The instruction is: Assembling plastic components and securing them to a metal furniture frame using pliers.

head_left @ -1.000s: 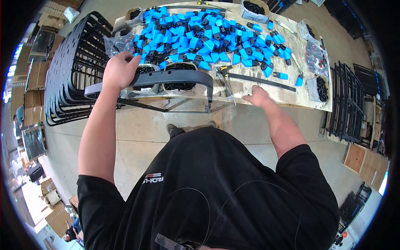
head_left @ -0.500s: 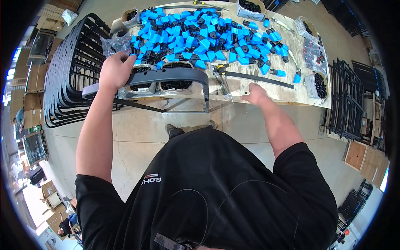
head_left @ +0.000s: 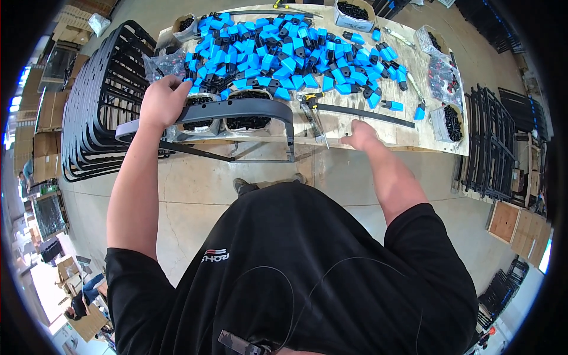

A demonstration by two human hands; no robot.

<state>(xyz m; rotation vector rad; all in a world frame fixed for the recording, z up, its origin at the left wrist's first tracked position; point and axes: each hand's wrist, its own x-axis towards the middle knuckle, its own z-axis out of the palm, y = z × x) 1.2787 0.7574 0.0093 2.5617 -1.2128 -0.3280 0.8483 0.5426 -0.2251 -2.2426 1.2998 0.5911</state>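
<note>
The left hand point(head_left: 162, 102) lies over a round-cornered black metal frame point(head_left: 248, 108) at the table's point(head_left: 408, 136) near edge, toward its left corner; the right hand point(head_left: 361, 136) is near a flat black strip point(head_left: 367, 115). I cannot tell either hand's grip.

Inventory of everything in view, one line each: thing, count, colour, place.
table: 1, pale wood, ahead
plastic pieces: too many to count, blue and black, heaped mid-table
parts boxes: at least 5, pale, around table edges
plastic bags: at least 2, clear, flanking heap
curved frame: 1, dark grey, near edge, left
tools: several, some yellow-and-black, near edge and elsewhere
flat strips: 2, dark, near and far
stacked frames: many, black, both sides of table
cardboard boxes: several, brown, far left
shoes: 2, dark, floor
shirt: 1, black, bottom centre
left hand: 1, bare, at curved frame
right hand: 1, bare, near edge
</note>
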